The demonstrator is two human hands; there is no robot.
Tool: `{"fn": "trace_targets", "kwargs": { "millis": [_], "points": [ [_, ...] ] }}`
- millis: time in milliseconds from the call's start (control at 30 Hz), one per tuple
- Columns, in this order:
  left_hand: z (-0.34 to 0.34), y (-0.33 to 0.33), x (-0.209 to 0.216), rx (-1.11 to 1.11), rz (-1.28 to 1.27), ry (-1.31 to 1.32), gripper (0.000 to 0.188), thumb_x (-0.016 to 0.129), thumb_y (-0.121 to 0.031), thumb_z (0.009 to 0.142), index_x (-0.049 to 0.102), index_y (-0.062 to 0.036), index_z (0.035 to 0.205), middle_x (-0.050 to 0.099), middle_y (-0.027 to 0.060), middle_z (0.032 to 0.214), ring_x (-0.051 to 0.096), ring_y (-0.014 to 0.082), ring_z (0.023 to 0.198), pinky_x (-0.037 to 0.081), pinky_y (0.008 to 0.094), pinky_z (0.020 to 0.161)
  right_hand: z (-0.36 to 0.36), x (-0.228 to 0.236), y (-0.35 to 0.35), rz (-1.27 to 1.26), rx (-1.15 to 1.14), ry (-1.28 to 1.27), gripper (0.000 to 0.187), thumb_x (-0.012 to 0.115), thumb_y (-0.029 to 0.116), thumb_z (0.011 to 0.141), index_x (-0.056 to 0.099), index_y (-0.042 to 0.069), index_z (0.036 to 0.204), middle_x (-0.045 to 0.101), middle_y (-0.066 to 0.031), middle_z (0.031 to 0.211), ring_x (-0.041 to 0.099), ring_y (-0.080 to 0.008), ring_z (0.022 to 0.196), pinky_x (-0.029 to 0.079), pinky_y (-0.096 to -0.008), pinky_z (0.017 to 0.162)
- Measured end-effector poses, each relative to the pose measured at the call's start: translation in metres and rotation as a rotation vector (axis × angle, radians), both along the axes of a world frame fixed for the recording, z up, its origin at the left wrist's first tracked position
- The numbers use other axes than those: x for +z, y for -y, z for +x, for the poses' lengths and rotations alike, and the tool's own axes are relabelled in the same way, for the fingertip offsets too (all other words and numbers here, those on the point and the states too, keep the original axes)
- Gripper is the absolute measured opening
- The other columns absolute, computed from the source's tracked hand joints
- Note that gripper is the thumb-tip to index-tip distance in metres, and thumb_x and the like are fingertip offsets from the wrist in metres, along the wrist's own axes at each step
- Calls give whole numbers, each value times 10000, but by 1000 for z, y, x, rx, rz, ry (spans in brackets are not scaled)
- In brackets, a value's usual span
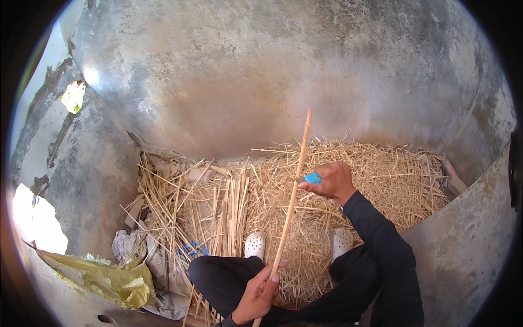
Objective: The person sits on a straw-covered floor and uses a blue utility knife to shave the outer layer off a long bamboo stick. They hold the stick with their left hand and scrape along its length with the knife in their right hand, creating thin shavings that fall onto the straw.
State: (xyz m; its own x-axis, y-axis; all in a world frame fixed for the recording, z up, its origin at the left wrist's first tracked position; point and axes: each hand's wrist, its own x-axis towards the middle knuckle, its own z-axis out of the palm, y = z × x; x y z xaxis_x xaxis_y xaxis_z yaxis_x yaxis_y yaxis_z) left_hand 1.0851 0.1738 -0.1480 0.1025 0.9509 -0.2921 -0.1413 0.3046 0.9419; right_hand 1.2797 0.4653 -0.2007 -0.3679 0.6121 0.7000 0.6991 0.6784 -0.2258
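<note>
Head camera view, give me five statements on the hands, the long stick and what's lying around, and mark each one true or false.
1. The left hand grips the long stick. True.
2. The right hand is empty. False: it holds a small blue-handled tool at the stick.
3. Both shoes are black. False: they are white, with holes.
4. A blue object lies to the left of both shoes. True.
5. The yellow sheet lies at the upper right of the picture. False: it is at the lower left.
</note>
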Motion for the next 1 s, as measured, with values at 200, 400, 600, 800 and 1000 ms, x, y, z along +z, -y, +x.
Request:
{"fn": "trace_targets", "kwargs": {
  "millis": [200, 400, 600, 800, 1000],
  "points": [
    [-3, 21, -11, -40, -60, -52, 396, 463, -235, 1042, 444, -3, 1363, 371, -67, 640, 313, 19, 521, 252, 195, 474, 31, -18, -33, -72, -202, 90, 784, 452, 857, 769, 583, 125, 519, 470, -28, 409, 485, -191, 348, 388, -379, 375],
    [-16, 55, -20, -226, 22, -65, 257, 513, -182, 1012, 593, -29, 1202, 423, -42, 622, 349, 64, 502, 282, 213, 462, 131, -82, -97, -218, -669, -226, 811, 417, 731, 883, 649, -19, 680, 634, -226, 665, 623, -398, 622, 478, -488, 567],
    [-23, 33, -17, -56, -147, -31, 410, 436, -230, 1051, 446, -2, 1392, 356, -76, 606, 319, 16, 509, 262, 192, 470, 88, -52, -58, -535, -474, -114, 776, 403, 711, 907, 676, 17, 692, 595, -185, 595, 576, -345, 543, 423, -466, 510],
    [-12, -15, -13, -2, 34, -57, 459, 447, -250, 1047, 403, 9, 1424, 358, -68, 594, 321, 13, 459, 253, 180, 421, -10, -11, 47, -312, 225, 2, 696, 523, 767, 808, 675, 121, 599, 538, -72, 472, 543, -264, 432, 423, -401, 444],
    [-4, -18, -11, -4, 53, -67, 469, 472, -255, 1039, 413, 5, 1425, 358, -79, 620, 314, 10, 484, 247, 179, 447, -14, -6, 57, -139, 256, -7, 744, 481, 820, 789, 666, 130, 582, 502, -46, 425, 511, -223, 368, 386, -369, 379]
  ]
}}
